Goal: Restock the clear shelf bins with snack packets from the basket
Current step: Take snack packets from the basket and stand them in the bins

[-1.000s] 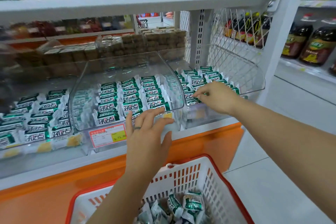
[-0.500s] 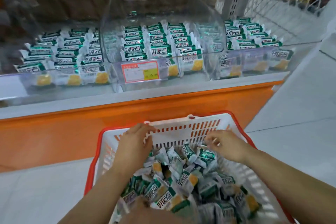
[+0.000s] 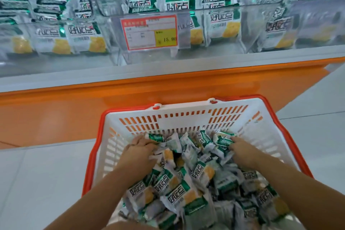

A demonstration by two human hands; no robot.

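Beyond the fingers (image 3: 139, 141), an orange shelf base (image 3: 56, 117) runs right across, grey ledge (image 3: 130, 74) topping it. Pale tiled floor (image 3: 37, 173) spreads either side of them, softly lit.

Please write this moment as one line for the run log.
phase: pick-up | left hand: grips packets in basket | right hand: grips packets at basket's far end | shelf bins: hold packets
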